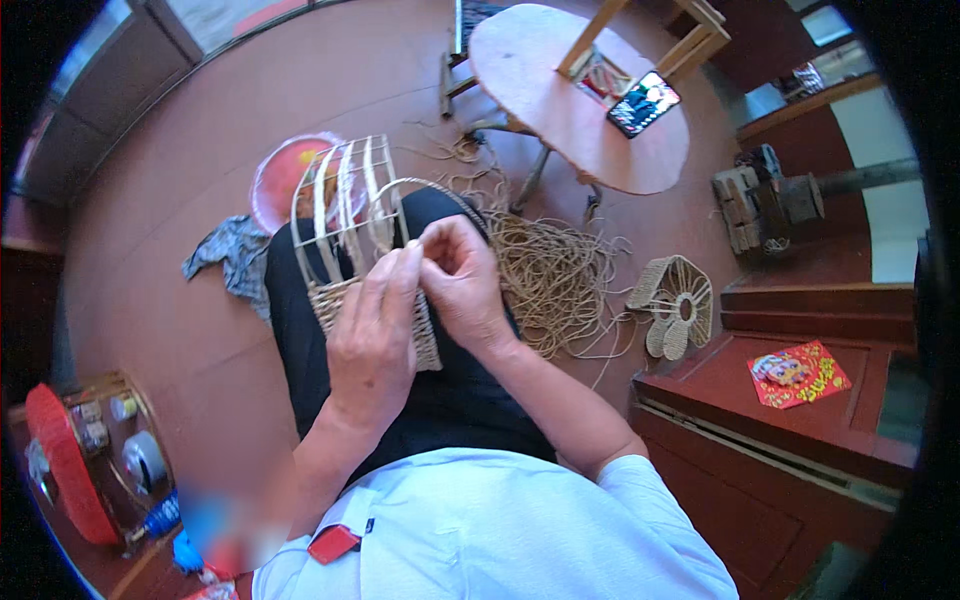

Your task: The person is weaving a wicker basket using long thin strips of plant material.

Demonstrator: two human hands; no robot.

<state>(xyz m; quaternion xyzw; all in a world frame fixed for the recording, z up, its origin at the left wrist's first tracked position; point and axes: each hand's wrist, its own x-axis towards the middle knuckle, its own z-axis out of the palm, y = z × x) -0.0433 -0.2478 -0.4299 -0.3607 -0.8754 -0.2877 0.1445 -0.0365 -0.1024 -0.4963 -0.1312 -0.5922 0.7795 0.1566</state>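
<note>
the half-woven basket (332, 302) rests on the person's lap (468, 415). the right hand (465, 285) presses thumb and forefinger together, whatever lies between them hidden; the left hand (372, 345) meets it, fingers close together, its grip i can't tell. a cord (425, 182) arches above, and a rope pile (555, 270) covers some floor (215, 400).

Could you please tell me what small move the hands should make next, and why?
Probably draw the cord in snug against the frame: the cord stands in a loose arc beside the hands, the left hand and right hand already meet at the fingertips there, and the slats above the woven part are bare.
</note>
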